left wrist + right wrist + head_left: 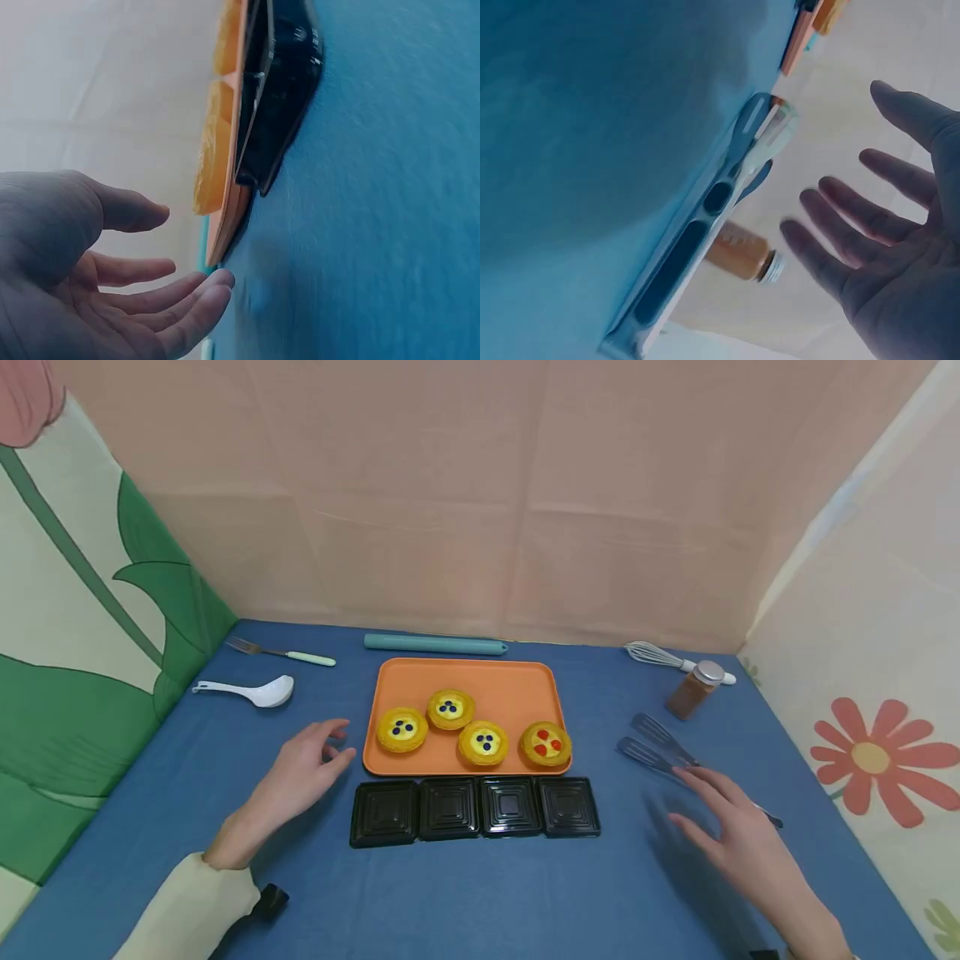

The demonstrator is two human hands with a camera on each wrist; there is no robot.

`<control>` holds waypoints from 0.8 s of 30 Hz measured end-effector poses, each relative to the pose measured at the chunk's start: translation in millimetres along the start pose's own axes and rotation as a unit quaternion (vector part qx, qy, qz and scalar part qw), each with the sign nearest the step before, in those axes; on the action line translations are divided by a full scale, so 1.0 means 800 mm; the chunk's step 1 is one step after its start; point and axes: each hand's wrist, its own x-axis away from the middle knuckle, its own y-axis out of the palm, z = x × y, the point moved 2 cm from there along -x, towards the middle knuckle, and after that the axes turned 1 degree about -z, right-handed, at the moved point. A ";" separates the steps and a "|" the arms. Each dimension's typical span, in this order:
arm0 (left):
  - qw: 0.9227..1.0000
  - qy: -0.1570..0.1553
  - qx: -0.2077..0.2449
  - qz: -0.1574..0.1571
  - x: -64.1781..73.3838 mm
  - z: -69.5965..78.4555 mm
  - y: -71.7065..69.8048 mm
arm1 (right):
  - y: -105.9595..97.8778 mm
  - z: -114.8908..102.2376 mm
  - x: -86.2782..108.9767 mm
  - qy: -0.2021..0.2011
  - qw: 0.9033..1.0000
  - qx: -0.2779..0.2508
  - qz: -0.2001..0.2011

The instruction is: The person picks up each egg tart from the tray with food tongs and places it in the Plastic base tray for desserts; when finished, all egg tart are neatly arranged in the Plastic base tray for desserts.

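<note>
My left hand (300, 772) hovers left of the orange tray (480, 675), fingers loosely bent and holding nothing. In the left wrist view, its fingertips (217, 289) point toward the tray's edge. On the tray lie three egg tarts with dark blue dots, one of them a middle tart (483, 743), and a tart with red spots (546, 744) at the right. A row of black square dishes (386, 814) runs along the tray's near side. My right hand (742, 839), empty with fingers spread, hangs over the handle end of the slotted tongs (648, 753), partly hiding them.
At the back left lie a fork (307, 657) and a white ladle (270, 693). A teal rolling pin (435, 645) lies behind the tray. A whisk (656, 654) and a brown shaker jar (693, 691) are at the back right. Cloth walls stand behind and at both sides.
</note>
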 end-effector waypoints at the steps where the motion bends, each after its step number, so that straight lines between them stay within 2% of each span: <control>1: 1.000 -0.007 0.005 -0.004 -0.001 -0.001 0.001 | 0.000 0.002 0.003 0.000 1.000 -0.006 0.006; 6: 0.998 -0.043 0.040 -0.023 -0.011 -0.004 0.008 | -0.003 0.017 0.014 0.010 0.999 -0.016 0.040; 10: 0.995 -0.071 0.072 -0.027 -0.019 -0.007 0.014 | -0.008 0.032 0.019 0.043 0.998 -0.028 0.041; 14: 0.991 -0.086 0.103 -0.029 -0.024 -0.010 0.020 | -0.013 0.049 0.025 0.074 0.996 -0.040 0.043; 18: 0.988 -0.086 0.123 -0.034 -0.028 -0.014 0.023 | -0.017 0.068 0.032 0.106 0.992 -0.046 0.050; 24: 0.990 -0.060 0.122 -0.038 -0.029 -0.017 0.025 | -0.023 0.095 0.041 0.149 0.987 -0.052 0.040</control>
